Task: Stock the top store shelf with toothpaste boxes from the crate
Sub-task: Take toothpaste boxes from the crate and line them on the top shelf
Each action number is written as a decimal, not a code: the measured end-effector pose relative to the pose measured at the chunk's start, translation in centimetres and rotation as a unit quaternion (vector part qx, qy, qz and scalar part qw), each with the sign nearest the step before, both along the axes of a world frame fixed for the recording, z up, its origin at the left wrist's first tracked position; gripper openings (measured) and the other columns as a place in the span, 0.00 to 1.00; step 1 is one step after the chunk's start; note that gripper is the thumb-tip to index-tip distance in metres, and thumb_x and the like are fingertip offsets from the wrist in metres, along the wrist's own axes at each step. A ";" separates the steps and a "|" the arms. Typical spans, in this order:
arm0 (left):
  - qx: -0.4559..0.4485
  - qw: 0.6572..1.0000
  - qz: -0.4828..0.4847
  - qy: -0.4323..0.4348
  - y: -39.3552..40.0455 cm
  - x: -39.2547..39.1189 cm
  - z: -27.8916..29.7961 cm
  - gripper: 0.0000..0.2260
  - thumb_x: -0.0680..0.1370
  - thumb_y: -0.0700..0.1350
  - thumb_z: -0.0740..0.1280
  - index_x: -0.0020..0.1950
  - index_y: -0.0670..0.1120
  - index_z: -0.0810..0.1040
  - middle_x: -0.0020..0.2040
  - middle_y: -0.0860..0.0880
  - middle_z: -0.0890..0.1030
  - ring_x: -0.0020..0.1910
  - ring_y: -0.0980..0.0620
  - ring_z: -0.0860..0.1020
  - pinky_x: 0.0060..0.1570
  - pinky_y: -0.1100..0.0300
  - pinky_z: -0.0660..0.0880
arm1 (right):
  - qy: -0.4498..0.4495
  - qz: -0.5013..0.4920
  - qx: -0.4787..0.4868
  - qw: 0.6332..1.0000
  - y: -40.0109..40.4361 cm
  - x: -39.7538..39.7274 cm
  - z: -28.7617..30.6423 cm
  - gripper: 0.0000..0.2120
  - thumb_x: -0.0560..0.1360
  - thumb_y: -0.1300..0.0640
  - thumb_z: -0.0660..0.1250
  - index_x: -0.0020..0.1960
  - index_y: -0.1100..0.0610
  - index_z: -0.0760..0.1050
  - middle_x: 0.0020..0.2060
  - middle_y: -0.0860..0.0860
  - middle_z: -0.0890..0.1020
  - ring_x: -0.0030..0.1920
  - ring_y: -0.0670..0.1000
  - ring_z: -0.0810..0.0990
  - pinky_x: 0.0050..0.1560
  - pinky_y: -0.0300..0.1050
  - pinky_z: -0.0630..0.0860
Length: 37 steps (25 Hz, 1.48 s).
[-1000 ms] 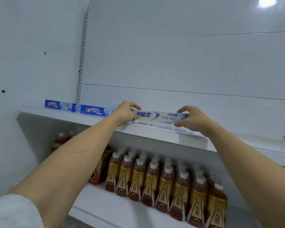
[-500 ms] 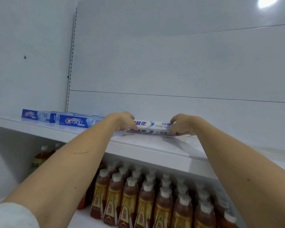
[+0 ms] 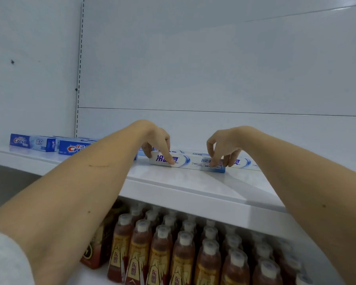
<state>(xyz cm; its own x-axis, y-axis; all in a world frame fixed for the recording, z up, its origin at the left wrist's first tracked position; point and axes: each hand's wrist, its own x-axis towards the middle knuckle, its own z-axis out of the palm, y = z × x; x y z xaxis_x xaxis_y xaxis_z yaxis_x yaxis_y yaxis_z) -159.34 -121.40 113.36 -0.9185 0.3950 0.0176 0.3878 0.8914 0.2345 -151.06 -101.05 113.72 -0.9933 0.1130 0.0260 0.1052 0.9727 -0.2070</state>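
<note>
**White box set lengthwise on the top shelf, a hand at each end**

White panelled wall backs the glossy white top store shelf (image 3: 173, 182), which runs left to right across the view; below it stand rows of brown drink bottles with white caps (image 3: 185, 247). On the shelf's left part lie blue Crest toothpaste boxes (image 3: 32, 141), well apart from the hands.

Between the two bare forearms lies the long white toothpaste box with blue lettering (image 3: 191, 162), flat on the shelf, its long axis running left to right, parallel to the shelf's front edge. More white boxes lie just behind and to its right, partly hidden.

The left hand (image 3: 157, 144) reaches down from above, its fingertips (image 3: 171, 161) resting on the box's left end, the fingers fairly straight and not wrapped round it. The right hand (image 3: 224, 147) hangs over the right end, fingers loosely bent, tips touching the box; whether it pinches I cannot tell for sure. Both hands are equally near, one per end, so any squaring-up would likely be a push along or across that axis.
</note>
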 end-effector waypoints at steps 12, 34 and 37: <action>-0.081 0.985 0.053 0.143 2.3 -2.3 -1.8 0.19 0.74 0.43 0.74 0.62 0.41 0.74 0.61 0.43 0.76 0.47 0.42 0.79 0.53 0.51 0.77 | -0.042 -0.005 0.030 0.999 -1.5 -3.4 -2.0 0.17 0.78 0.62 0.63 0.66 0.62 0.75 0.62 0.59 0.79 0.59 0.55 0.79 0.63 0.52 0.77; 0.305 0.945 0.073 0.089 -5.4 7.3 -1.1 0.30 0.83 0.61 0.47 0.77 0.42 0.63 0.78 0.45 0.61 0.76 0.44 0.60 0.72 0.51 0.56 | 0.235 0.098 -0.248 0.935 -8.3 3.3 -1.9 0.28 0.82 0.40 0.50 0.71 0.58 0.69 0.67 0.54 0.73 0.67 0.56 0.70 0.64 0.50 0.66; 0.327 0.938 0.081 0.084 -7.6 9.2 -1.6 0.31 0.83 0.62 0.46 0.78 0.43 0.60 0.78 0.47 0.60 0.77 0.45 0.59 0.73 0.50 0.55 | 0.223 0.123 -0.321 0.912 -11.3 4.5 -2.6 0.30 0.82 0.38 0.48 0.75 0.56 0.65 0.73 0.53 0.68 0.72 0.55 0.66 0.71 0.54 0.63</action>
<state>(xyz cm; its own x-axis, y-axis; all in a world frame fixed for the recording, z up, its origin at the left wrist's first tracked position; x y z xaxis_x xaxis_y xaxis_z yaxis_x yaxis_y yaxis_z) -150.10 -128.99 111.75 -0.9281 0.1047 0.3574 0.3403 0.6283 0.6996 -146.55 -112.33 111.15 -0.8970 0.0218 0.4415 -0.3349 0.6182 -0.7111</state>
